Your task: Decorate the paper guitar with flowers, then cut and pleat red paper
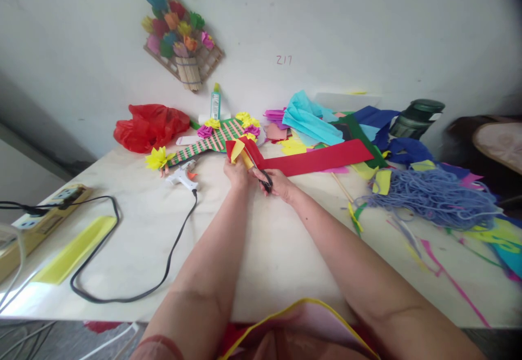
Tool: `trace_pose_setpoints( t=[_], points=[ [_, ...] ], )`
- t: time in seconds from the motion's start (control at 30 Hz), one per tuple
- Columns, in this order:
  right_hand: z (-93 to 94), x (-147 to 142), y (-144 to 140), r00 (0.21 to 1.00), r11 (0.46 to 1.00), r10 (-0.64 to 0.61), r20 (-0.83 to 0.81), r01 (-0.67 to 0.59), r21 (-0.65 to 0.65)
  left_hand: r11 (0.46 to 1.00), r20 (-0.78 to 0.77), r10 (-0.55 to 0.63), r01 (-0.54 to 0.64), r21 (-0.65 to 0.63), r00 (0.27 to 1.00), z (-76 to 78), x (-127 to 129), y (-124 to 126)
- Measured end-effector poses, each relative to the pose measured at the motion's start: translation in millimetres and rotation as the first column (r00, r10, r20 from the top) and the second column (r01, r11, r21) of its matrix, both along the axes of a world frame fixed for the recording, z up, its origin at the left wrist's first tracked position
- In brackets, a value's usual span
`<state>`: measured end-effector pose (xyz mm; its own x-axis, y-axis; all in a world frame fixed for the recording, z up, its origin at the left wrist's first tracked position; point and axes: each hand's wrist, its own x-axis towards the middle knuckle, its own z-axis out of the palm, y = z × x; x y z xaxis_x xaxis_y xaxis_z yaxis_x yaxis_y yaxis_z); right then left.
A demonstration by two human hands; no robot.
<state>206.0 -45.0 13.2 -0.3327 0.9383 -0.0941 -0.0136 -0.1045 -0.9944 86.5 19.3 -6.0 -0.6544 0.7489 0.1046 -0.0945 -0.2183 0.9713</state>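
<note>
My left hand pinches a folded end of red paper together with a yellow paper piece. In my right hand are scissors with black handles, their blades against the paper by my left fingers. From there a long red paper strip stretches right across the table. Just behind my hands lies a guitar-shaped craft in green with pink strips and yellow and purple paper flowers. Left of my left hand rests a white glue gun. Exactly where the blades meet the paper is unclear.
A black cord loops over the table's left side near a power strip and yellow paper. Blue yarn, a dark green jar and coloured paper lie right. A red bag and glue bottle are behind.
</note>
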Motion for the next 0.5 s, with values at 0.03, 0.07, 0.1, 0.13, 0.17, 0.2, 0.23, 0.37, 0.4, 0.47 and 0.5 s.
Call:
trace_pose_setpoints(
  t=[0.03, 0.07, 0.1, 0.13, 0.17, 0.2, 0.23, 0.37, 0.4, 0.47, 0.5],
  points=[
    [-0.7, -0.3, 0.3, 1.000, 1.000, -0.003, -0.008, 0.003, -0.002, 1.000, -0.001, 0.001, -0.001, 0.001, 1.000, 0.4, 0.1, -0.4],
    [-1.5, -0.6, 0.7, 1.000, 1.000, -0.005, -0.017, 0.005, -0.001, 1.000, -0.004, 0.002, -0.002, 0.004, 1.000, 0.7, 0.3, -0.7],
    [-2.5, -0.9, 1.1, 1.000, 1.000, -0.007, -0.024, 0.007, 0.002, 1.000, -0.006, 0.005, -0.005, 0.007, 1.000, 1.1, 0.4, -1.0],
    [-3.5, -1.2, 1.5, 1.000, 1.000, -0.009, -0.029, 0.009, 0.006, 1.000, -0.008, 0.007, -0.007, 0.006, 1.000, 1.3, 0.5, -1.2],
    [-4.4, -1.5, 1.9, 0.999, 1.000, -0.012, -0.034, 0.013, 0.011, 1.000, -0.010, 0.010, -0.010, 0.003, 1.000, 1.4, 0.5, -1.3],
    [-5.4, -1.7, 2.2, 0.999, 1.000, -0.017, -0.038, 0.017, 0.016, 1.000, -0.012, 0.013, -0.013, 0.000, 1.000, 1.4, 0.4, -1.3],
    [-6.3, -2.0, 2.3, 0.999, 0.999, -0.023, -0.041, 0.024, 0.022, 1.000, -0.012, 0.014, -0.014, -0.002, 1.000, 1.2, 0.3, -1.1],
    [-8.6, -2.7, 2.1, 0.998, 0.998, -0.036, -0.044, 0.038, 0.043, 1.000, 0.011, 0.000, 0.000, 0.017, 1.000, -1.2, -0.5, 0.8],
    [-8.7, -2.9, 1.8, 0.998, 0.998, -0.035, -0.044, 0.037, 0.048, 1.000, 0.016, -0.003, 0.002, 0.023, 1.000, -1.7, -0.7, 1.2],
    [-8.4, -3.1, 1.1, 0.998, 0.998, -0.038, -0.045, 0.040, 0.056, 1.000, 0.018, -0.001, 0.001, 0.026, 1.000, -1.7, -0.9, 1.5],
    [-8.1, -3.1, 0.7, 0.998, 0.997, -0.040, -0.044, 0.043, 0.061, 1.000, 0.011, 0.000, -0.001, 0.022, 1.000, -1.3, -0.9, 1.3]
  ],
)
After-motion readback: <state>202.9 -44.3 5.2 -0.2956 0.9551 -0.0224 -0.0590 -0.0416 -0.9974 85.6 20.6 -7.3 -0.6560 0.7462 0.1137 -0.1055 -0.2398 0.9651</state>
